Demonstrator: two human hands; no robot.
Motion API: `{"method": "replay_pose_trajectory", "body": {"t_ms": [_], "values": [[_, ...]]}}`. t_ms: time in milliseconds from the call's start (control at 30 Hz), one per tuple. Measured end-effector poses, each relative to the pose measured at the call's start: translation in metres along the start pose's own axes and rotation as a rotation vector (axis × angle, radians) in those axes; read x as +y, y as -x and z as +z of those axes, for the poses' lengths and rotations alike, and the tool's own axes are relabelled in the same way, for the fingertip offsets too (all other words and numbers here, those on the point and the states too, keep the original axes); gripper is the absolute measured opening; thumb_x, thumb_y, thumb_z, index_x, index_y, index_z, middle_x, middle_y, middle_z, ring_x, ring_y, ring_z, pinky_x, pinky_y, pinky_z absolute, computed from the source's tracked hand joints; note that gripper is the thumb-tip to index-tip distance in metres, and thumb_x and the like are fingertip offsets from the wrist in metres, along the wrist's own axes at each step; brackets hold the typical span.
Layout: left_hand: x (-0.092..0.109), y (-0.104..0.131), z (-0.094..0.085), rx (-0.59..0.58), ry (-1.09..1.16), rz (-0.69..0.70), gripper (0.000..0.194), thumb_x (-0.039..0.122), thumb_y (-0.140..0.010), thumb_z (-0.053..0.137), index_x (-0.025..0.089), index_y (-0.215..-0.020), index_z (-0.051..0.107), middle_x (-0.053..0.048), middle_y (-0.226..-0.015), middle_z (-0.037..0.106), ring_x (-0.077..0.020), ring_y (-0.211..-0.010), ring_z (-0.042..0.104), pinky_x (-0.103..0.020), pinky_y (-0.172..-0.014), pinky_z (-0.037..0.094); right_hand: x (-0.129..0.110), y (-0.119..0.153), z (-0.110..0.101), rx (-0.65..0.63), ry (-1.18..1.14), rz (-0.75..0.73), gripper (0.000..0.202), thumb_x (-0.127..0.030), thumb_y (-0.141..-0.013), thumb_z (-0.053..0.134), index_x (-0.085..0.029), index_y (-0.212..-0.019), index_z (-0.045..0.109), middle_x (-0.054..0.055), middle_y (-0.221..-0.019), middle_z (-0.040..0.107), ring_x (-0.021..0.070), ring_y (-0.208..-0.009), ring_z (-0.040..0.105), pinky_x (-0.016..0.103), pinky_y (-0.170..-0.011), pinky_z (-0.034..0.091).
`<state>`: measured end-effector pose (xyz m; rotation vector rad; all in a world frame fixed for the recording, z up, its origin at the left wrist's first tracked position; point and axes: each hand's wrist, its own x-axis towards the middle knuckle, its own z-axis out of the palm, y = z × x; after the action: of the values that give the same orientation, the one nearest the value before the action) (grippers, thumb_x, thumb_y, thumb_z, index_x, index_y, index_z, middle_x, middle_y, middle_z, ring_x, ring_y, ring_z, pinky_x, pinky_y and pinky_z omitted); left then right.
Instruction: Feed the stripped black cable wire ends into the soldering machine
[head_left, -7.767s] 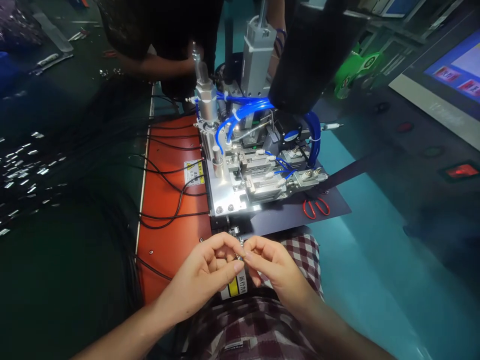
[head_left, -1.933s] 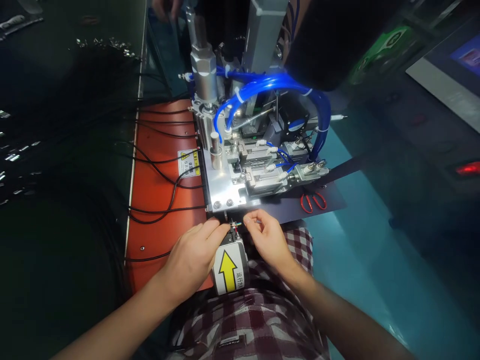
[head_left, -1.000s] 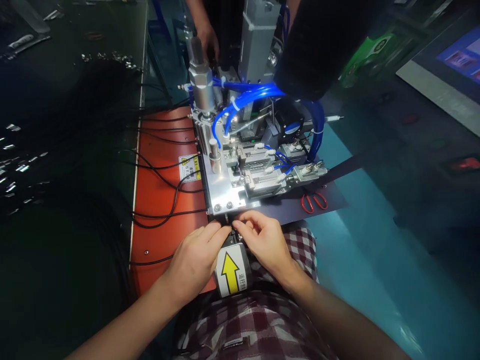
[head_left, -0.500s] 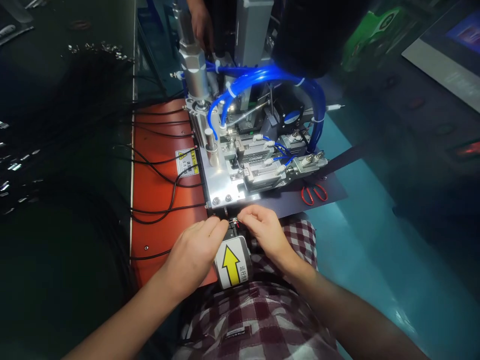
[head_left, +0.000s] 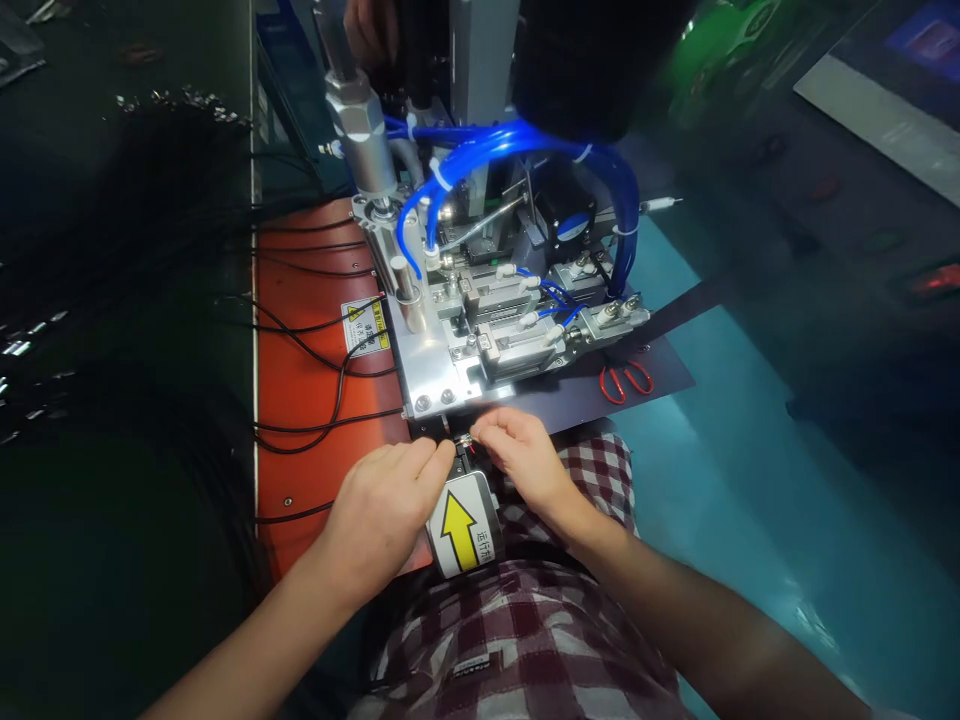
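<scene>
My left hand [head_left: 390,490] is closed in a pinch at the front of the machine, its fingertips over a narrow black track. Just to its right, my right hand [head_left: 523,458] pinches too, thumb against bent fingers. Between the two sets of fingertips shows a small shiny part [head_left: 465,440] with a bit of red thin wire; its kind is too small to tell, and which hand grips it is unclear. Below lies a rounded cover [head_left: 474,545] with a yellow arrow. Beyond my fingers stands the metal machine plate [head_left: 431,375], bolted down.
Blue air hoses [head_left: 517,135] arch over silver cylinders [head_left: 521,345]. Black cables [head_left: 300,428] cross the orange-red surface [head_left: 292,470] at left. Red-handled scissors [head_left: 613,386] lie on the dark plate at right. Another person's hand [head_left: 373,28] is behind the machine.
The view has shifted a little, so the machine sits slightly further left. Both my hands keep nearly the same pinch at the same spot. The other person's hand appears higher.
</scene>
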<state>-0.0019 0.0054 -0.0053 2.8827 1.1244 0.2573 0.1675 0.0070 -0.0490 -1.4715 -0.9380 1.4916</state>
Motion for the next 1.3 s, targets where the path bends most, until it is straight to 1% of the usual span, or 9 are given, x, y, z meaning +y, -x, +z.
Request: {"method": "replay_pose_trajectory", "body": {"t_ms": [100,200,433,633,700,800,1000,1167,1300], "values": [[-0.001,-0.001,-0.001,0.020,-0.013,0.029,0.027,0.005,-0.081,0.042,0.007,-0.103,0.058,-0.007,-0.076,0.062,-0.0197,-0.061,0.055,-0.032,-0.052,0.044,-0.001,-0.003,0.000,-0.039,-0.136,0.102,0.015,-0.025,-0.071,0.058,-0.016,-0.061,0.053,-0.007,-0.049,0.040,0.0068,-0.044,0.031,0.021,-0.042,0.023],[-0.002,-0.002,-0.002,0.023,-0.017,0.038,0.026,0.004,-0.082,0.042,0.007,-0.103,0.058,-0.006,-0.073,0.061,-0.0193,-0.059,0.055,-0.031,-0.051,0.044,-0.005,0.002,-0.002,-0.055,-0.141,0.113,0.017,-0.028,-0.072,0.058,-0.015,-0.062,0.054,-0.007,-0.049,0.041,0.0067,-0.043,0.031,0.021,-0.041,0.023],[-0.001,-0.003,-0.003,0.019,-0.037,0.034,0.024,0.005,-0.084,0.040,0.009,-0.099,0.058,-0.006,-0.073,0.061,-0.0189,-0.059,0.056,-0.031,-0.051,0.044,-0.003,0.027,-0.004,0.037,0.209,-0.068,0.021,-0.036,-0.077,0.060,-0.017,-0.070,0.060,-0.004,-0.054,0.047,0.0090,-0.047,0.040,0.022,-0.043,0.032],[0.000,0.000,-0.001,0.013,-0.036,0.021,0.023,0.006,-0.084,0.041,0.010,-0.100,0.057,-0.005,-0.071,0.060,-0.0182,-0.058,0.054,-0.030,-0.051,0.043,-0.021,0.029,-0.003,0.117,0.695,-0.358,0.014,-0.020,-0.079,0.054,-0.019,-0.065,0.059,-0.002,-0.055,0.052,0.0111,-0.050,0.045,0.024,-0.051,0.035],[0.000,0.000,0.000,0.022,-0.041,0.025,0.024,0.006,-0.084,0.040,0.009,-0.100,0.057,-0.005,-0.071,0.060,-0.0179,-0.058,0.054,-0.030,-0.051,0.043,-0.026,0.027,-0.005,0.095,0.764,-0.435,0.014,-0.018,-0.079,0.053,-0.019,-0.066,0.059,-0.001,-0.058,0.054,0.0116,-0.052,0.046,0.024,-0.053,0.036],[0.000,-0.001,0.000,0.031,-0.043,0.034,0.024,0.005,-0.083,0.041,0.008,-0.100,0.057,-0.006,-0.073,0.060,-0.0186,-0.059,0.055,-0.030,-0.051,0.043,-0.023,0.020,-0.009,0.026,0.660,-0.420,0.013,-0.020,-0.081,0.051,-0.019,-0.070,0.058,-0.001,-0.062,0.054,0.0123,-0.057,0.048,0.024,-0.056,0.037],[-0.002,0.001,0.000,0.014,-0.023,0.030,0.025,0.005,-0.082,0.043,0.008,-0.102,0.058,-0.006,-0.074,0.059,-0.0193,-0.059,0.053,-0.031,-0.051,0.043,-0.004,0.005,-0.014,-0.186,0.001,0.059,0.021,-0.035,-0.078,0.057,-0.017,-0.067,0.053,-0.006,-0.050,0.045,0.0086,-0.042,0.041,0.022,-0.044,0.033],[0.001,0.003,-0.001,-0.032,0.025,-0.038,0.027,0.007,-0.083,0.042,0.010,-0.106,0.057,-0.011,-0.090,0.059,-0.0206,-0.071,0.052,-0.031,-0.058,0.044,-0.001,0.003,-0.012,-0.157,-0.043,0.002,0.027,-0.042,-0.078,0.058,-0.017,-0.069,0.054,-0.004,-0.060,0.052,0.0091,-0.046,0.048,0.022,-0.046,0.039],[0.003,0.004,-0.004,-0.022,0.003,-0.047,0.026,0.006,-0.085,0.041,0.010,-0.106,0.057,-0.011,-0.088,0.058,-0.0218,-0.072,0.049,-0.034,-0.060,0.042,-0.001,0.002,-0.006,-0.116,-0.030,-0.025,0.024,-0.040,-0.077,0.061,-0.018,-0.072,0.053,-0.004,-0.062,0.052,0.0092,-0.047,0.049,0.023,-0.046,0.039]]}}
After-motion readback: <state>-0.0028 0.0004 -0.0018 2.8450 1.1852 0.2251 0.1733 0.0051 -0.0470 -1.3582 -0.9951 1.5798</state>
